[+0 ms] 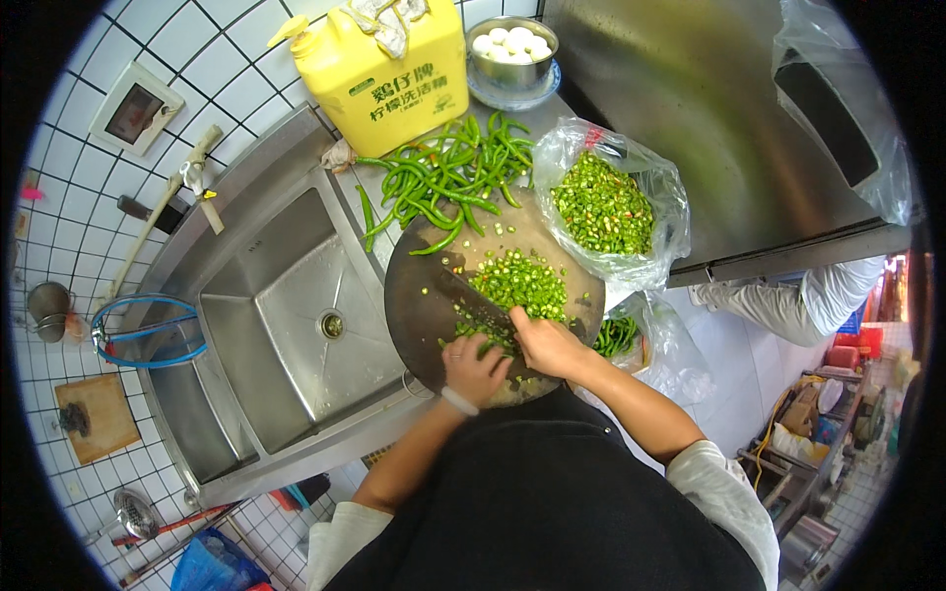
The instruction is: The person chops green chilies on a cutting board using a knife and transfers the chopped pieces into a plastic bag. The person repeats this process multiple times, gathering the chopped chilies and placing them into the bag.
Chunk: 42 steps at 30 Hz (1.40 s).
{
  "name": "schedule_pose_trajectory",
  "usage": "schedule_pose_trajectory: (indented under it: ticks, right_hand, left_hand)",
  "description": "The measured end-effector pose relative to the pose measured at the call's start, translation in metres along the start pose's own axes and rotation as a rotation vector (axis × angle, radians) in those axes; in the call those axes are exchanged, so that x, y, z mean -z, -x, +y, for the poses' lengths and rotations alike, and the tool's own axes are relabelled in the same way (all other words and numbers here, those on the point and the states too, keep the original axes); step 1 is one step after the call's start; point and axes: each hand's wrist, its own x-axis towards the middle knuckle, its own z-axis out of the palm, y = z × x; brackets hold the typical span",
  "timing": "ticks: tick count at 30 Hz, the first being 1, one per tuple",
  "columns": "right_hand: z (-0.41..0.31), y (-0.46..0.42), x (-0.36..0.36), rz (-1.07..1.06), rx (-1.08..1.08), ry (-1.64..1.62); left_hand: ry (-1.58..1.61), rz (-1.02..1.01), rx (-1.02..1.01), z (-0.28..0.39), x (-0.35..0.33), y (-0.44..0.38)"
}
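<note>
My right hand grips a dark-bladed kitchen knife, its handle hidden in the fist. Close to the blade, my left hand presses down on green chili peppers, fingers bent over them; how many lie beneath cannot be seen. Both hands are over a round chopping board, partly dark and wet. Beyond the blade rests a heap of chopped green chili. Whole green chilies are piled at the board's far edge, some lying onto it. A clear plastic bag at far right holds chopped chili.
A steel sink adjoins on the left. Behind the chilies stand a yellow detergent jug and a steel bowl of white, egg-like balls. A steel cabinet rises at right. Another plastic bag with green chilies hangs low. Someone's leg shows beyond.
</note>
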Motion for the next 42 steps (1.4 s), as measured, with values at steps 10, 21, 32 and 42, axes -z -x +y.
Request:
schedule_pose_trajectory:
  ticks: [10,21,32,42]
  right_hand:
    - [-0.001,0.022,-0.008,-0.027,-0.058,0.057]
    - [0.000,0.027,-0.019,0.003,-0.047,0.090]
    - [-0.005,0.030,-0.017,0.012,-0.011,0.138]
    - [-0.006,0.036,-0.009,0.005,-0.064,0.148]
  left_hand:
    - [-0.007,0.016,0.030,-0.025,0.017,0.010]
    - [-0.084,-0.037,0.176,0.002,0.014,0.003]
    - [0.145,-0.002,0.045,-0.045,0.002,0.002]
    - [0.190,0.095,0.155,-0.045,0.012,-0.017]
